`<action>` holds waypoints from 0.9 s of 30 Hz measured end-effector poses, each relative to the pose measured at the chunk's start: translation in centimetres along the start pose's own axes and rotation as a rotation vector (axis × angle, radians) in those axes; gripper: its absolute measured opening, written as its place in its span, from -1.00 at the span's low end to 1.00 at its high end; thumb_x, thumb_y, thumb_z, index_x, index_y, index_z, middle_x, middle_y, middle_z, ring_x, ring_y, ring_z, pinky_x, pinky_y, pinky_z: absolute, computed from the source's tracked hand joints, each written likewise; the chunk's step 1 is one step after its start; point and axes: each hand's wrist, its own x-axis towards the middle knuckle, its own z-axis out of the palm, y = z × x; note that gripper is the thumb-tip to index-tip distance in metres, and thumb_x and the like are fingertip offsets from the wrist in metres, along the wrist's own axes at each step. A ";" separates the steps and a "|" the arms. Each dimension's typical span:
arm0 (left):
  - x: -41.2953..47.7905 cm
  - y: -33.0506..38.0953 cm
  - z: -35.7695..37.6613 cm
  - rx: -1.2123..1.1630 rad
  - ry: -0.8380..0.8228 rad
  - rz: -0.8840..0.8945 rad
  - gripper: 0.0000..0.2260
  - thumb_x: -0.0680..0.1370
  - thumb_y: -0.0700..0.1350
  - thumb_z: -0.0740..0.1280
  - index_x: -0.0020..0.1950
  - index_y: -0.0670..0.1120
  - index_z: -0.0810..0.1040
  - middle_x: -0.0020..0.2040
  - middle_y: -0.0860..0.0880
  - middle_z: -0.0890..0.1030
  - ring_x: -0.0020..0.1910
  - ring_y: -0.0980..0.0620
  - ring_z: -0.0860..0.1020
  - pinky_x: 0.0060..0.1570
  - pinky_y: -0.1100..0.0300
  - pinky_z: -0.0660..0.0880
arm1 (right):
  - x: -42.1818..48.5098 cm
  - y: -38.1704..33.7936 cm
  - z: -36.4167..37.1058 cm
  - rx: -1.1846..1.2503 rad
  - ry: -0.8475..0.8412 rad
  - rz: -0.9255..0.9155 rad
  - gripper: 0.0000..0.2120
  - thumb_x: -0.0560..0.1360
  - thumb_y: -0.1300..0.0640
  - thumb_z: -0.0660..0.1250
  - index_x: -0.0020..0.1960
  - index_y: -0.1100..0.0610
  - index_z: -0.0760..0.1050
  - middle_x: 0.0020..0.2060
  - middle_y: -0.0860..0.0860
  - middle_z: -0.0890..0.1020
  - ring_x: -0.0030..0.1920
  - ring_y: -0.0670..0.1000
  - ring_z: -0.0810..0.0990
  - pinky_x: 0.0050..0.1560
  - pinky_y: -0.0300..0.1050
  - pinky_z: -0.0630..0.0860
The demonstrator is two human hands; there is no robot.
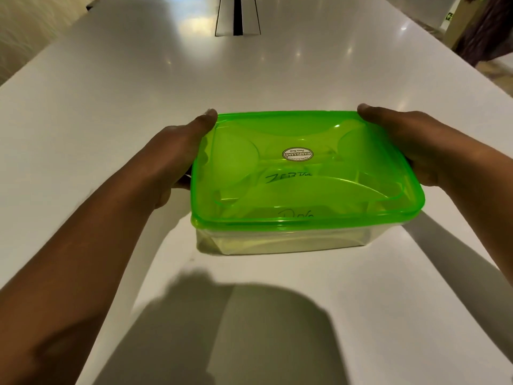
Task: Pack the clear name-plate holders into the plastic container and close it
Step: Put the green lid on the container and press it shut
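A clear plastic container (277,240) stands on the white table, covered by a translucent green lid (305,168) with an oval label at its middle. Through the lid I make out name-plate holders (288,177) with handwritten names, blurred by the green plastic. My left hand (169,159) grips the container's left side, thumb along the lid's edge. On the opposite side my right hand (410,140) holds the right edge, fingers wrapped below the rim. Whether the lid is fully snapped down I cannot tell.
The glossy white table (111,107) stretches far ahead. A metal cable slot (238,18) is set in its middle at the far end. My shadow falls on the table's near part. A dark object stands beyond the table's right edge (483,31).
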 end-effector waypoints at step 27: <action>-9.4 -4.8 1.2 -0.070 0.206 0.274 -0.72 0.47 0.23 0.26 -0.07 0.05 0.58 -0.63 -0.07 0.40 -0.66 0.00 0.36 -0.61 0.30 0.26 | -9.0 4.1 0.3 0.042 0.113 -0.259 -0.55 0.26 -0.24 0.35 -0.12 0.13 0.55 -0.57 0.02 0.49 -0.64 -0.04 0.36 -0.62 -0.21 0.30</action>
